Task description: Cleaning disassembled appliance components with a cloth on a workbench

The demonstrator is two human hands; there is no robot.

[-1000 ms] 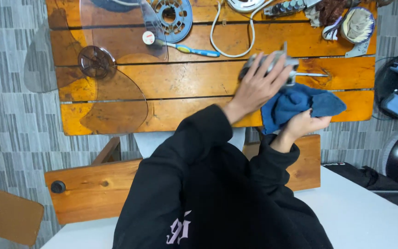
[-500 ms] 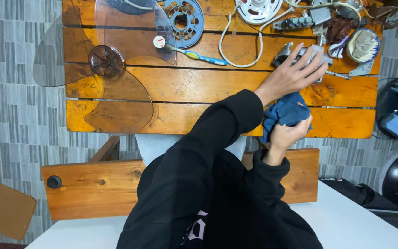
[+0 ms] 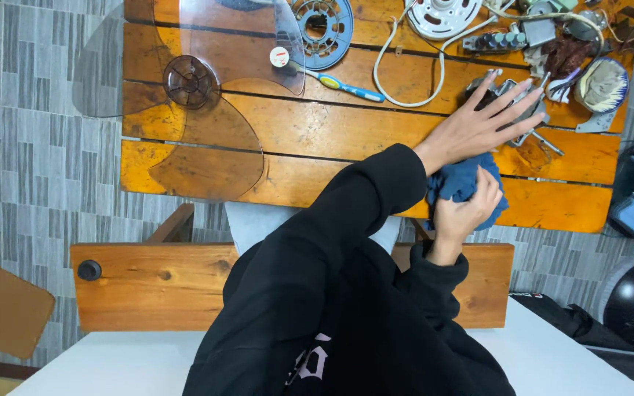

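My left hand [image 3: 475,128] reaches across the orange wooden table [image 3: 332,132], its fingers spread flat over a small grey metal motor with a shaft [image 3: 537,117]. The palm rests on the motor without closing around it. Just below, at the table's near edge, my right hand [image 3: 467,213] is closed on a bunched dark blue cloth [image 3: 458,180]. The cloth sits right under my left wrist. Both arms are in black sleeves.
A clear plastic fan blade [image 3: 192,81] covers the table's left part. A toothbrush [image 3: 346,86], a blue ring part [image 3: 324,26], a white round cover [image 3: 442,15], a white cable [image 3: 405,81] and small parts lie along the far side. A wooden bench [image 3: 148,286] is near me.
My left hand went from gripping the motor to lying spread over it, farther right on the table. My right hand gathered the loose cloth into a ball and drew it toward the near edge.
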